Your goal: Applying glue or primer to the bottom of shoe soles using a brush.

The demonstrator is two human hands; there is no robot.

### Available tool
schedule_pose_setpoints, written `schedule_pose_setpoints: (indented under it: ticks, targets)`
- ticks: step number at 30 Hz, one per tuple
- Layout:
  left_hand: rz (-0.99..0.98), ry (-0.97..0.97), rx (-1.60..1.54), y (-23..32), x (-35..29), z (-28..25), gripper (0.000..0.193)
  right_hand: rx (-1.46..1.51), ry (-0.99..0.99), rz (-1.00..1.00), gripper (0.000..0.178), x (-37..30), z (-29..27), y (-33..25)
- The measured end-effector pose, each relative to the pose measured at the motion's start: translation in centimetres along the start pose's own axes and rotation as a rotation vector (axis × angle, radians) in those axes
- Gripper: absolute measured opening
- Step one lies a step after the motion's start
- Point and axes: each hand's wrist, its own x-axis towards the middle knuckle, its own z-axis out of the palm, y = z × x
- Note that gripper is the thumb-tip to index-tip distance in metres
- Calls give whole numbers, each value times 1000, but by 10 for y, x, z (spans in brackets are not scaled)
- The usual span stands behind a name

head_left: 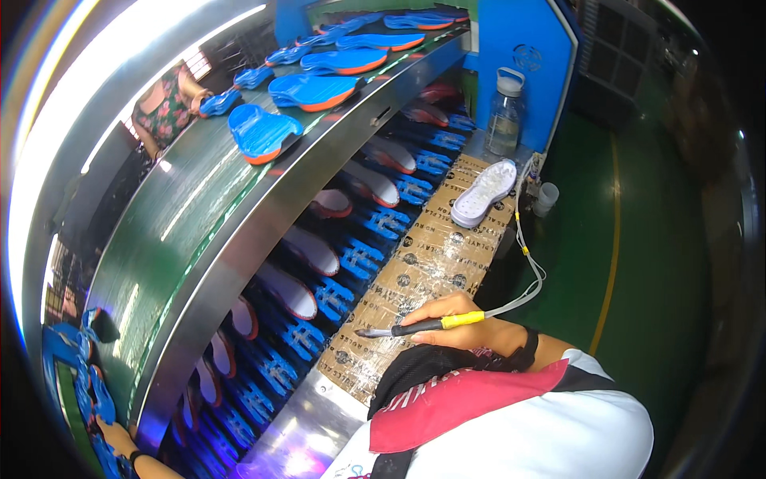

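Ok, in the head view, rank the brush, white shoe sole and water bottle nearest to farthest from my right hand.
1. Brush, held in your right hand.
2. White shoe sole, ahead on the brown ledge.
3. Water bottle, beside the blue panel.

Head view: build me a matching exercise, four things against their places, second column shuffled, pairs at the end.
Things
1. Brush
2. White sole
3. Clear bottle
4. Left hand

Places
A. Upright by the blue panel
B. At the blue insoles, far lower left
C. In the right hand
D. Lying on the brown printed covering

Pairs: 1-C; 2-D; 3-A; 4-B
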Motion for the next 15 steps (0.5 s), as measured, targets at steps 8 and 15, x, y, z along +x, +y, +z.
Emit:
schedule_pose_setpoints:
  ticks: [8,15]
  targets:
    - [837,425,-533,16,-19,11,39,55,-55,3,27,13,5,2]
    - [511,886,-950,129,-211,-75,24,131,-105,22,25,26,0,17]
